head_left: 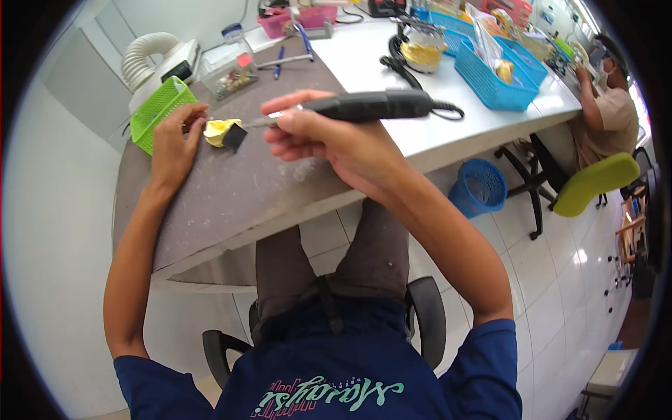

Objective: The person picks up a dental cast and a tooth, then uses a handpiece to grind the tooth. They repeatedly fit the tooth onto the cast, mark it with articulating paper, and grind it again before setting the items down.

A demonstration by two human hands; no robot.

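My right hand (315, 133) is closed around a black rotary handpiece (378, 105) with a thin metal tip pointing left. A cord loops from the handpiece's rear end. My left hand (173, 143) is beside the green basket (157, 112), thumb and fingers curled together; whatever lies between them is too small to make out. Just right of it on the grey table top (231, 203) are a yellow dental model (217, 131) and a dark square piece (235, 137) against it. The handpiece tip is a little to the right of this piece.
A clear container (227, 75), a blue pen (279, 63) and a white hose (147, 52) are at the back. Blue baskets (497, 80) stand on the right table. A blue bin (478, 187) is on the floor. Another person (609, 112) sits at far right.
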